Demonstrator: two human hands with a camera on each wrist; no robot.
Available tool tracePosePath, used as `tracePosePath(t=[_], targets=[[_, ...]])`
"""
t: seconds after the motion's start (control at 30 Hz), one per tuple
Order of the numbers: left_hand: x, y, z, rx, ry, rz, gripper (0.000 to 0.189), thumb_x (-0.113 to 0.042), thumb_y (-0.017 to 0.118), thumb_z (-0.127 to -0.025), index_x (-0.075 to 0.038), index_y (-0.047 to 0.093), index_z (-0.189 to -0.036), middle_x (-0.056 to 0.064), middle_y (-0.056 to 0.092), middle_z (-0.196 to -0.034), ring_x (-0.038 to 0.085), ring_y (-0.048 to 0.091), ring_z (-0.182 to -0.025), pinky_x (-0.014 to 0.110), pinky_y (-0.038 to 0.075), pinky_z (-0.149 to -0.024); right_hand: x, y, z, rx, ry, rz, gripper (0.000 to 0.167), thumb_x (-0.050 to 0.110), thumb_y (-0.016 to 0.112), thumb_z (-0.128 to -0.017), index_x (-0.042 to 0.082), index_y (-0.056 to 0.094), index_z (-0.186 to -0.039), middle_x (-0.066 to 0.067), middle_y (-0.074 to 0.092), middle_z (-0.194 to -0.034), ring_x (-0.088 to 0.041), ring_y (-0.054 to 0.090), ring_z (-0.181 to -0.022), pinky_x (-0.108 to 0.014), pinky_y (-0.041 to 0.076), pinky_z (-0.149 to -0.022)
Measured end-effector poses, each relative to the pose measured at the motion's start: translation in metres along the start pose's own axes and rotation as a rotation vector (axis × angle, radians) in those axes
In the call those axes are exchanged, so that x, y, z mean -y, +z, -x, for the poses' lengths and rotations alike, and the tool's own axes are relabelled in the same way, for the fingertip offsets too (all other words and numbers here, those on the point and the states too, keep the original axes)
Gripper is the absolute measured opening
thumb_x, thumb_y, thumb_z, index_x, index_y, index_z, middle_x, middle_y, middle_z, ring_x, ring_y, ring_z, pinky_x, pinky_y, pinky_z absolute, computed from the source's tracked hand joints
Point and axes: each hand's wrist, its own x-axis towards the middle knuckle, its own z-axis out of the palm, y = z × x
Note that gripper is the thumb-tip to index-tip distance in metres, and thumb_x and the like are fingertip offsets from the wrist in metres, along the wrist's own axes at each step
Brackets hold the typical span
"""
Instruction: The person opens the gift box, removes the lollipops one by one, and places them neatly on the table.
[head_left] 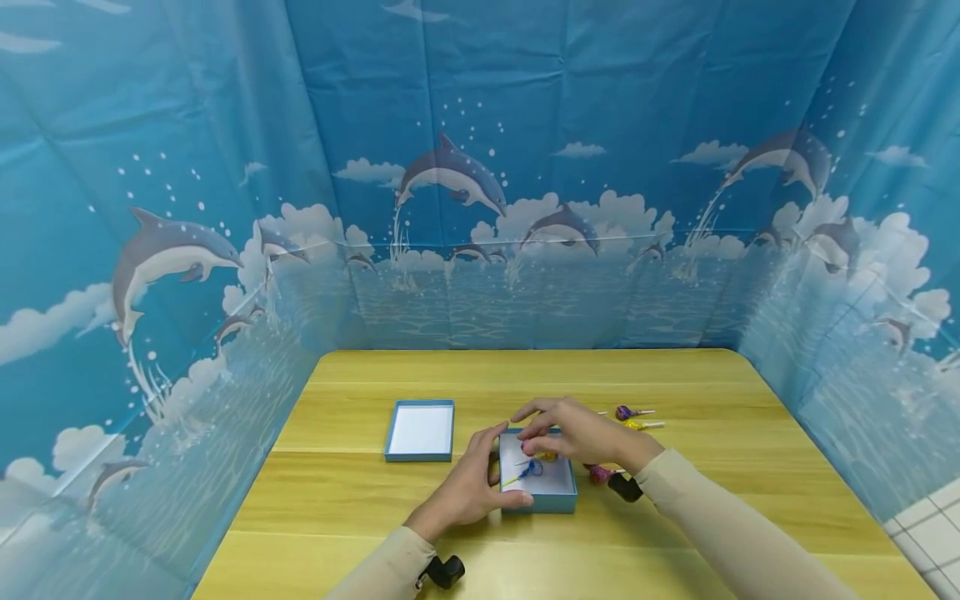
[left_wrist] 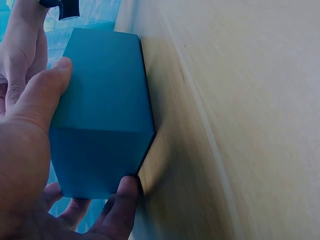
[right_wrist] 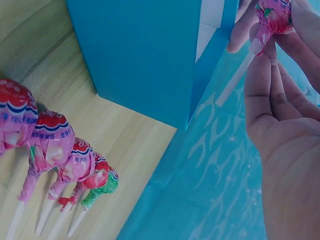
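Observation:
My left hand [head_left: 474,482] grips a blue box [head_left: 551,503] at its left side, thumb at the near corner and fingers against the side walls. In the left wrist view the box's outer walls [left_wrist: 102,85] show, with the thumb along one edge. My right hand [head_left: 573,429] is over the box and pinches a pink lollipop [right_wrist: 272,20] by its wrapped head, the white stick [right_wrist: 235,80] pointing away. Inside the box lie a blue lollipop [head_left: 531,469] with a yellow-green stick and a yellow-orange one [head_left: 550,457], partly hidden by the right hand.
A shallow blue lid [head_left: 418,457] with a white inside lies left of the box. Right of the box, several wrapped lollipops rest on the wooden table [head_left: 337,500], among them a purple [head_left: 624,412], a yellow [head_left: 634,425] and a pink one [head_left: 600,473]. A dolphin-print curtain [head_left: 465,308] stands behind.

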Motion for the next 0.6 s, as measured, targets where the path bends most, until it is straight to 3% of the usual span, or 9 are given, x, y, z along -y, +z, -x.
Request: tracePosePath(t=[0.3,0.6], targets=[[0.002,0.002,-0.002,-0.014,0.006,-0.031,0.121,-0.039,0.100,-0.096,-0.016,0.023,-0.187,0.018,0.028,-0.189,0.034,0.053,-0.158,0.034,0.064,-0.118,-0.003,-0.003,0.012,-0.113,0.016,-0.021,0.016,0.027,0.074,-0.117,0.023,0.089,-0.120,-0.011,0.078,-0.148,-0.031,0.078,-0.130,-0.047,0.070,-0.105],[0.003,0.002,-0.002,-0.024,-0.008,-0.070,0.122,-0.042,0.101,-0.095,-0.017,0.024,-0.187,0.018,0.029,-0.189,0.034,0.055,-0.156,0.035,0.064,-0.117,-0.010,-0.006,0.026,-0.210,0.031,-0.056,0.015,0.024,0.074,-0.116,0.032,0.085,-0.122,0.003,0.079,-0.143,-0.024,0.076,-0.133,-0.054,0.068,-0.106]])
